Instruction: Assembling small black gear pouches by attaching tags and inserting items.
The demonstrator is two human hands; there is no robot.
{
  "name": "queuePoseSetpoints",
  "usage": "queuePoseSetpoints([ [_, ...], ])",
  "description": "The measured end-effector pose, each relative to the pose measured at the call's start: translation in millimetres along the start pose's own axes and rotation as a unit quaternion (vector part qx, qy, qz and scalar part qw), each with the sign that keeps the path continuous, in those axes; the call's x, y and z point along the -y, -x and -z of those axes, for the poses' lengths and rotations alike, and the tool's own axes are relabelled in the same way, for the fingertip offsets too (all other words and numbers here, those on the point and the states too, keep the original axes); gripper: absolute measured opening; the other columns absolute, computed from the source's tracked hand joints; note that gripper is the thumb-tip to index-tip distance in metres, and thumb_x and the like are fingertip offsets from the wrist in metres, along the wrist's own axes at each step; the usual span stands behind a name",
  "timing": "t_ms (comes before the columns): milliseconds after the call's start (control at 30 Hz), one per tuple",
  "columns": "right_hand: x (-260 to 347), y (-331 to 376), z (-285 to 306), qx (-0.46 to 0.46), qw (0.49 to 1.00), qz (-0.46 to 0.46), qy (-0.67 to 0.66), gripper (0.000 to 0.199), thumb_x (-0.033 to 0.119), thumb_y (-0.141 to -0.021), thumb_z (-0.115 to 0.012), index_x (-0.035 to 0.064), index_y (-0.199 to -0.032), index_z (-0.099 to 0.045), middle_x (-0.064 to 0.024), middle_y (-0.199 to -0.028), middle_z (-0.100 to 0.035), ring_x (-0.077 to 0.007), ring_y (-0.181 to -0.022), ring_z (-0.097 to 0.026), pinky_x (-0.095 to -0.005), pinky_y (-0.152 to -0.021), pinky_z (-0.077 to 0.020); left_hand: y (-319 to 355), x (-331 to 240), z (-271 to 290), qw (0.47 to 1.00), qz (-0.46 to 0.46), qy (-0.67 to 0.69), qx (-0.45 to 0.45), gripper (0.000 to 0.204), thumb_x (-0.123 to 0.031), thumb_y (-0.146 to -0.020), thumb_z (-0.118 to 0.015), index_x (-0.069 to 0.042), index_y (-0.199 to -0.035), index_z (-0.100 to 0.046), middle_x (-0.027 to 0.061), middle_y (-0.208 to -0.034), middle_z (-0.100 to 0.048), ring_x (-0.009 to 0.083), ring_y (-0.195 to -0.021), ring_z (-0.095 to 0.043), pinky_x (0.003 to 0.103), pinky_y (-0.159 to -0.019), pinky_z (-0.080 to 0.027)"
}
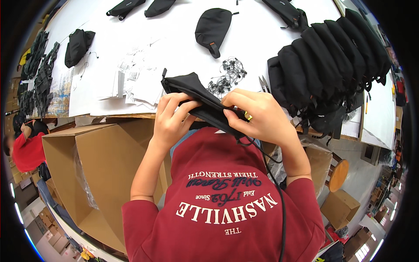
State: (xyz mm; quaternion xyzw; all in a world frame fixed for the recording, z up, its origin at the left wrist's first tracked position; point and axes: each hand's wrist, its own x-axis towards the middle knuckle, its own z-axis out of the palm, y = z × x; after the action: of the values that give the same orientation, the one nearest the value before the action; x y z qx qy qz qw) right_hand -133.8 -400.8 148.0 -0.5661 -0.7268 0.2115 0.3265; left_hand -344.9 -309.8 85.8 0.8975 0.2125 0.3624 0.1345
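In the head view, your two hands hold a black pouch [185, 83] in front of you, at the near edge of the white table [174, 48]. Your left hand [171, 120] has its fingers curled over the pouch's left part, its thumb side toward the middle. Your right hand [259, 114] grips the right part, thumb and forefinger drawn close together on the fabric (a bright yellow-green bit [248, 115] shows beside those fingers; what it belongs to is too small to tell). The pouch lies slantwise, its upper left end pointing away from you with a small tab standing up there.

Just beyond your hands lies a tangle of thin black cords [229, 73], and to its right a pointed metal tool [264, 84]. Farther back, a single pouch [214, 29] lies flat, with a loop at its near end. On your right, a row of pouches [325, 54] leans together, one against the next. On your left are paper stacks [118, 83], another pouch [79, 47], and dark straps [43, 74] heaped near the table's far left.

Below the table's edge, a big open carton [102, 166] stands at your left, and a round stool [338, 174] at your right. A person in red [28, 150] is at the far left.
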Motion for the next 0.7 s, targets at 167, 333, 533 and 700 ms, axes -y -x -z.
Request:
queuePoseSetpoints([
  [167, 2.0, 0.3, 2.5, 0.009, 1.0, -0.004, -0.023, 0.01, 0.004, -0.076, -0.066, 0.0026, -0.086, -0.061, -0.0077, -0.079, -0.064, -0.0227, -0.066, -0.065, -0.0301, -0.057, -0.0503, 0.7, 0.6, -0.3, 0.999, -0.036, -0.023, -0.032, 0.031, -0.006, -0.055, -0.074, -0.011, -0.085, -0.067, -0.0015, -0.082, -0.064, 0.0195, -0.079, -0.055, 0.033, -0.069, -0.046],
  [333, 4.0, -2.1, 3.2, 0.0, 0.999, -0.006, -0.031, 0.011, 0.004, -0.077, -0.066, 0.0028, -0.087, -0.062, -0.008, -0.077, -0.064, -0.0226, -0.065, -0.065, -0.0301, -0.056, -0.0499, -0.2, 1.8, 2.8, 0.999, -0.034, -0.018, -0.039, 0.03, -0.002, -0.055, -0.071, -0.01, -0.084, -0.067, -0.0014, -0.083, -0.064, 0.0191, -0.076, -0.055, 0.032, -0.066, -0.044],
  [533, 4.3, -7.5, 3.1, -0.003, 0.999, 0.001, -0.038, 0.012, 0.004, -0.076, -0.066, 0.0027, -0.088, -0.062, -0.0086, -0.074, -0.063, -0.0228, -0.063, -0.064, -0.0304, -0.056, -0.0493, -2.5, 2.5, 5.0, 0.999, -0.019, -0.004, -0.031, 0.032, 0.003, -0.054, -0.068, -0.009, -0.085, -0.066, 0.0004, -0.082, -0.064, 0.0206, -0.077, -0.054, 0.033, -0.066, -0.043],
  [700, 4.9, -8.9, 1.0, -0.008, 0.999, 0.004, -0.046, 0.012, 0.004, -0.076, -0.066, 0.0024, -0.087, -0.062, -0.009, -0.074, -0.062, -0.0234, -0.064, -0.063, -0.031, -0.056, -0.0492, -1.0, 2.5, 5.6, 1.0, -0.002, 0.004, -0.021, 0.034, 0.003, -0.054, -0.068, -0.007, -0.087, -0.065, 0.0029, -0.086, -0.063, 0.0234, -0.081, -0.054, 0.035, -0.072, -0.043],
])
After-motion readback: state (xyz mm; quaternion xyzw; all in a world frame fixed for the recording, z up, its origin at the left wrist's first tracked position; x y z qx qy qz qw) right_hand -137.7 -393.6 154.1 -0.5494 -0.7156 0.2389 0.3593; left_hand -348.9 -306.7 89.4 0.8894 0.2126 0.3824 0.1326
